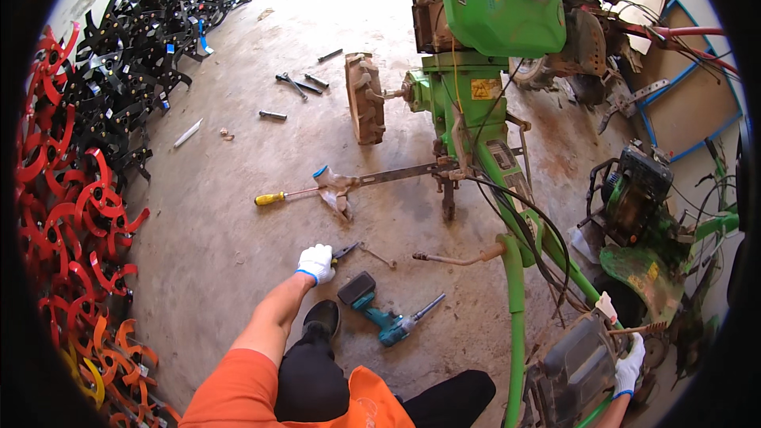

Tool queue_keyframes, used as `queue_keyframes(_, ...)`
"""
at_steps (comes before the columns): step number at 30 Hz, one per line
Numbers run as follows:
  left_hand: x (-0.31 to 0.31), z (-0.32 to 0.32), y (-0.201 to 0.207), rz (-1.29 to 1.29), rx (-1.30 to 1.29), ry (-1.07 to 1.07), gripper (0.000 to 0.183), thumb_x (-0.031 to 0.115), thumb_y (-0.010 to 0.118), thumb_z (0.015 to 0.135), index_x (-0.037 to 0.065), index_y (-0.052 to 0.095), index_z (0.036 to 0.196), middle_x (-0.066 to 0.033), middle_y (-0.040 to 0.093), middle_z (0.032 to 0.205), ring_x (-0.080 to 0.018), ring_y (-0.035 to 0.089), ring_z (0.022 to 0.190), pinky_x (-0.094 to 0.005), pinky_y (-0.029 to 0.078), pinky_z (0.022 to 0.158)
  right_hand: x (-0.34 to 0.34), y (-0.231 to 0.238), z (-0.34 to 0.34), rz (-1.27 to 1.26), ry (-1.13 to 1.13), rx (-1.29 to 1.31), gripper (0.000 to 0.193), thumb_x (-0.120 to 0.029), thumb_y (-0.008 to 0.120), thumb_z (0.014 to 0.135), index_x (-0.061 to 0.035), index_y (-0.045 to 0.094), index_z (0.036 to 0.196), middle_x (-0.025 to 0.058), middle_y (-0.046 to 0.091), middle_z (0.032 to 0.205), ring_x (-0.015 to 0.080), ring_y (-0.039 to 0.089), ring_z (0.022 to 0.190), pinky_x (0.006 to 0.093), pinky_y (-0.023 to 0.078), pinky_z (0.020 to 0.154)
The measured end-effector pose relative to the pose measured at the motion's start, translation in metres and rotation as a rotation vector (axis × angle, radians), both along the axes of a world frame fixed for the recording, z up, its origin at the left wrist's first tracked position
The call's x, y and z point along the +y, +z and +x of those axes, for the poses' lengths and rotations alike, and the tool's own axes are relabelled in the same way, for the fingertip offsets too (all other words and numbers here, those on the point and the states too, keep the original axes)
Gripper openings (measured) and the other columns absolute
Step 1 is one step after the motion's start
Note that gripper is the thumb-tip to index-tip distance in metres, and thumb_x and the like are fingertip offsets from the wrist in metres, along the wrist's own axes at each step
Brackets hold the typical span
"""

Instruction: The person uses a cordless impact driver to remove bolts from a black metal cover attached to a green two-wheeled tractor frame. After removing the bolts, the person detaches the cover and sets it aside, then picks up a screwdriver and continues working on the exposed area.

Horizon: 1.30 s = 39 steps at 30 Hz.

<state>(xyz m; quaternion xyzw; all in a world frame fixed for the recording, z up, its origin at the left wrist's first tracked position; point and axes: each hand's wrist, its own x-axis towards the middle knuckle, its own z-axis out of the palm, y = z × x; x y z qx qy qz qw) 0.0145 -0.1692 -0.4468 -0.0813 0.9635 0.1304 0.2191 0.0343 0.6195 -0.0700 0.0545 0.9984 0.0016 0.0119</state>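
My left hand, in a white knitted glove with a blue cuff, is closed around pliers with dark jaws, low over the concrete floor. Just beyond the jaws lies a small wrench. A teal cordless impact wrench with a long socket rests on the floor beside my shoe. My right hand, gloved alike, is at the edge of a dark plastic cover, close to a rusty brown rod. Its fingers are partly hidden, so its grip is unclear.
A green walking tractor with a lugged wheel stands ahead. Nearby lie a yellow-handled screwdriver, crumpled gloves and several bolts. Black blades and red blades pile up left. An engine stands right.
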Motion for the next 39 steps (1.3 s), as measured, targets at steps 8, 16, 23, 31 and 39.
queue_keyframes(8, 0.027, 0.009, 0.084, 1.156, 0.109, 0.842, 0.037, 0.013, 0.065, 0.092, 0.002, 0.056, 0.127, -0.0097, 0.065, 0.090, -0.0220, 0.070, 0.077, -0.0378, 0.060, 0.070, -0.018, 0.012, 0.001, -0.091, -0.003, -0.023, 0.061, -0.005, 0.073, 0.082, 0.0025, 0.063, 0.141, 0.0275, 0.068, 0.134, 0.0424, 0.064, 0.125, 0.0454, 0.047, 0.114)
queue_keyframes(16, 0.132, -0.035, 0.329, 2.072, 0.448, 0.479, 0.033, 0.017, 0.062, 0.103, 0.005, 0.056, 0.133, -0.0115, 0.067, 0.108, -0.0280, 0.072, 0.096, -0.0497, 0.061, 0.084, -0.035, 0.017, 0.027, 0.040, 0.019, 0.218, 0.048, -0.001, 0.072, 0.071, -0.0137, 0.076, 0.117, 0.0137, 0.077, 0.116, 0.0367, 0.073, 0.109, 0.0455, 0.058, 0.098)
queue_keyframes(23, 0.307, -0.025, 0.439, 1.501, -0.304, -0.095, 0.049, 0.018, 0.075, 0.087, 0.002, 0.058, 0.131, -0.0060, 0.067, 0.100, -0.0160, 0.064, 0.085, -0.0311, 0.054, 0.077, -0.054, 0.036, 0.023, 0.072, -0.190, -0.059, 0.061, -0.008, 0.079, 0.070, -0.0249, 0.074, 0.129, 0.0088, 0.074, 0.121, 0.0322, 0.067, 0.122, 0.0457, 0.045, 0.100)
queue_keyframes(31, 0.419, -0.083, 0.430, 2.108, -0.023, 0.342, 0.017, 0.023, 0.065, 0.109, 0.006, 0.064, 0.104, -0.0070, 0.067, 0.093, -0.0222, 0.068, 0.088, -0.0419, 0.059, 0.084, -0.038, 0.022, 0.023, 0.055, -0.177, -0.024, 0.060, -0.012, 0.079, 0.071, -0.0304, 0.074, 0.128, 0.0055, 0.074, 0.119, 0.0303, 0.068, 0.119, 0.0475, 0.044, 0.096)
queue_keyframes(39, 0.488, -0.117, 0.344, 2.069, 0.017, 0.936, 0.043, 0.048, 0.067, 0.105, 0.013, 0.061, 0.081, -0.0050, 0.062, 0.074, -0.0230, 0.061, 0.065, -0.0419, 0.055, 0.064, -0.037, 0.019, 0.017, 0.059, -0.164, -0.022, 0.061, -0.006, 0.078, 0.069, -0.0309, 0.075, 0.125, 0.0069, 0.074, 0.119, 0.0311, 0.066, 0.121, 0.0457, 0.042, 0.100)
